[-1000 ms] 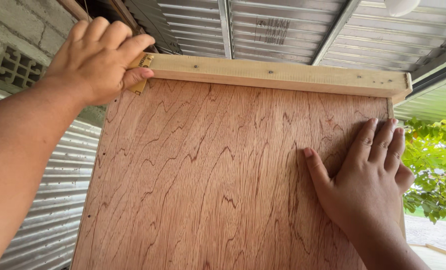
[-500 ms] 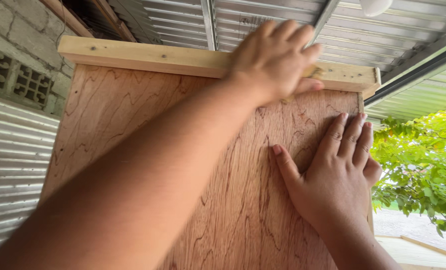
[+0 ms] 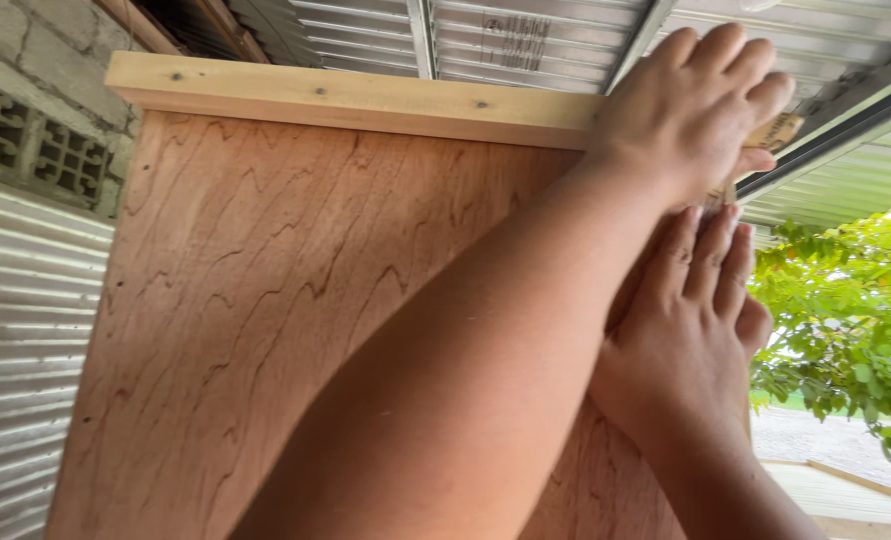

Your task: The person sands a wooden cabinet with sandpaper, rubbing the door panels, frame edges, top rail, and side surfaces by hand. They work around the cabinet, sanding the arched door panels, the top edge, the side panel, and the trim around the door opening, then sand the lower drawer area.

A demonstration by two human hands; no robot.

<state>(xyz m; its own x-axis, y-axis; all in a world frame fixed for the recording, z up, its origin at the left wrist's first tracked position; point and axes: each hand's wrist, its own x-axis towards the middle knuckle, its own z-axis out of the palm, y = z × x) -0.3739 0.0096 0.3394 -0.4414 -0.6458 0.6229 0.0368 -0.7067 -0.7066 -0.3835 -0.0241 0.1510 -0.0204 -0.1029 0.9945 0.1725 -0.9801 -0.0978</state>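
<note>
A tall reddish plywood panel (image 3: 266,330) stands upright before me, with a pale wooden batten (image 3: 346,98) fixed along its top edge. My left hand (image 3: 691,95) reaches across to the batten's right end. Its fingers curl over the batten, and a small tan object (image 3: 778,130) pokes out under them; I cannot tell what the object is. My right hand (image 3: 691,330) lies flat against the panel near its right edge, just below the left hand, and holds nothing. My left forearm crosses the panel and hides its lower right part.
A corrugated metal roof (image 3: 526,35) runs overhead. On the left are a block wall with vent bricks (image 3: 21,140) and corrugated sheeting (image 3: 26,330). Green foliage (image 3: 846,330) shows past the panel's right edge.
My left hand slid along the batten from its left end to its right end, and my forearm now crosses the panel. My right hand stayed flat on the panel.
</note>
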